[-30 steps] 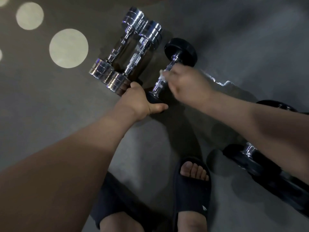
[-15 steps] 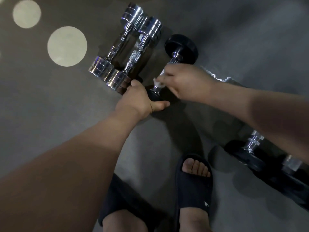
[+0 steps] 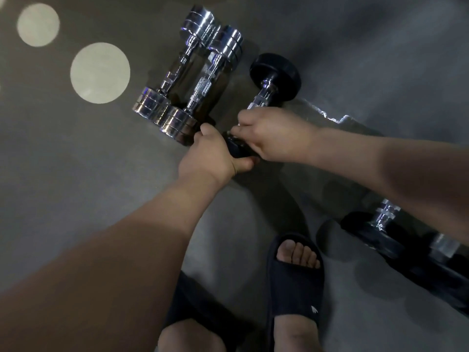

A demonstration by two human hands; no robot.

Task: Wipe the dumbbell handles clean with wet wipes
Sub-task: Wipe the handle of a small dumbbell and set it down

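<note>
Head cam: L hand point(image 3: 213, 156) gripped black dumbbell point(image 3: 275, 72) by near end; R hand point(image 3: 274, 134) curled round handle point(image 3: 264, 96); chrome dumbbells point(image 3: 203, 85) just beside.

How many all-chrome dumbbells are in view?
2: the left shiny chrome dumbbell and the right shiny chrome dumbbell lie side by side, left of the black-ended dumbbell. Others may be hidden.
</note>
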